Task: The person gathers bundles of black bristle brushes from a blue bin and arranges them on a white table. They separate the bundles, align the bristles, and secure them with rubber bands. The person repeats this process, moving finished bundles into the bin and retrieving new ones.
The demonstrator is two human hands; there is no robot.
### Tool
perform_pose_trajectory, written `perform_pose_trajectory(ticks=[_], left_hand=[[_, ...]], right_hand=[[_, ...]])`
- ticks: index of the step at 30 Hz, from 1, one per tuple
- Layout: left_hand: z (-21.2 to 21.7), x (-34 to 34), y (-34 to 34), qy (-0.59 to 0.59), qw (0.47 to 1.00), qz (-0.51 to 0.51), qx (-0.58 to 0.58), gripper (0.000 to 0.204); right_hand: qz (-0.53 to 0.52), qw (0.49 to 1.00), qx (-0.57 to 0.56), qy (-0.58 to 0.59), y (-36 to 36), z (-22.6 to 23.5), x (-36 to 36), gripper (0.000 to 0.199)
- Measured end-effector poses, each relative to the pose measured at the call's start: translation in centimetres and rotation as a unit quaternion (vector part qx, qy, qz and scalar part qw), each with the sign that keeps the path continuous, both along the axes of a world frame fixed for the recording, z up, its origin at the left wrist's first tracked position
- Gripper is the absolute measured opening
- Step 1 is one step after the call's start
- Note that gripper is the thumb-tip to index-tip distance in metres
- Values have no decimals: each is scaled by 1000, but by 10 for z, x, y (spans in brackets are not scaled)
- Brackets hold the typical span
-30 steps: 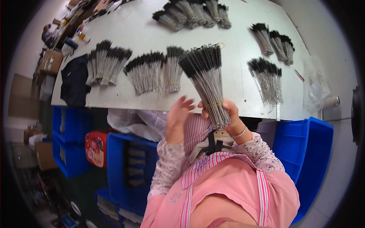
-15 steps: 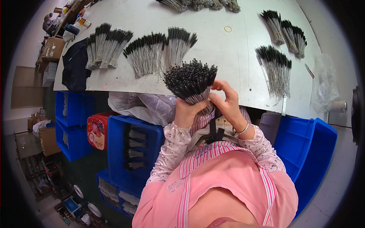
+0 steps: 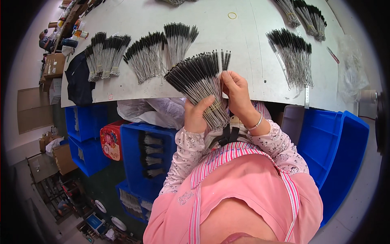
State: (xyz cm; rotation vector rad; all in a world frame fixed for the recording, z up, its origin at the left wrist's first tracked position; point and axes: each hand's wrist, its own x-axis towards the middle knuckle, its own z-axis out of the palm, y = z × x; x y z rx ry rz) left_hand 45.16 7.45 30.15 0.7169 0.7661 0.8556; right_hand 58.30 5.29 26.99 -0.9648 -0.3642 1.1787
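Note:
My left hand point(image 3: 196, 116) is closed around the lower part of a thick bundle of wire brushes point(image 3: 197, 79), with its thumb across the front. Their black bristle ends fan upward and the silvery looped wire ends point down at my waist. A yellowish band seems to circle the wires. At the bundle's right edge, my right hand point(image 3: 236, 91) pinches a few brushes point(image 3: 225, 61) that stand slightly apart from the others. On the table just beyond lie more brush bundles point(image 3: 145, 57).
Further brush bundles point(image 3: 290, 57) and a yellow rubber band point(image 3: 232, 16) lie on the white table point(image 3: 227, 34). A red-handled tool point(image 3: 333, 55) and clear plastic point(image 3: 352, 75) are at right. Blue crates point(image 3: 337, 142) stand below on both sides. A person point(image 3: 45, 40) is far left.
The bundle has tilted left, so its wire length now shows. My right hand has moved from beside the wires up to the right edge, now pinching a few brushes.

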Motion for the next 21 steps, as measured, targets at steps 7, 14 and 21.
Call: perform_pose_trajectory(ticks=[7, 14, 21], left_hand=[[-2, 3, 3, -40, 995, -23, -88, 36], [-2, 10, 5, -22, 995, -24, -92, 37], [-9, 16, 5, -37, 991, -31, -126, 36]], right_hand=[[6, 991, -53, 124, 4, -6, 4, 23], [107, 985, -57, 118, 7, -3, 21, 17], [101, 973, -1, 207, 6, -4, 31, 21]])
